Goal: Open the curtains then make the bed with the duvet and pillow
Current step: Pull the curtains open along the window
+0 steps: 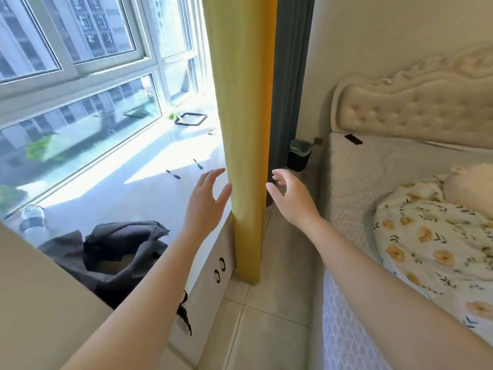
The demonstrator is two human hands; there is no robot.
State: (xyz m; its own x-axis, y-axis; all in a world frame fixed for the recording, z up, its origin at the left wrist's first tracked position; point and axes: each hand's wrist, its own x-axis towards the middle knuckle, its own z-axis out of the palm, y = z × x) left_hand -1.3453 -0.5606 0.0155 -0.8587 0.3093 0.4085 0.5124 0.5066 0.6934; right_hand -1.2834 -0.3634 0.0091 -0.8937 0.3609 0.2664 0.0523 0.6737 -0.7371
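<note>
- I am seeing the yellow curtain (245, 129) hanging bunched in a narrow column at 12 o'clock, reaching down to the floor, with a grey curtain (290, 76) hanging just behind it at 1 o'clock.
- The left hand (208, 198) is hovering just beside the yellow curtain's left edge, its fingers (213, 174) spread and gripping nothing; I cannot tell whether the thumb is touching the cloth.
- The right hand (290, 198) is hovering just beside the right edge, loosely curled and holding nothing.
- The floral duvet (432, 249) is lying crumpled on the bed (373, 169) at 3 o'clock, with the pillow (469, 185) touching it on the side towards the headboard (426, 110).
- The window-ledge surface (133, 188) is stretching out at 10 o'clock, carrying two markers (173, 174) near the left hand, a dark bag (120, 249) at 8 o'clock and a glass jar (32, 220) at 9 o'clock.
- A small black bin (298, 154) is sitting between the grey curtain and the bed.
</note>
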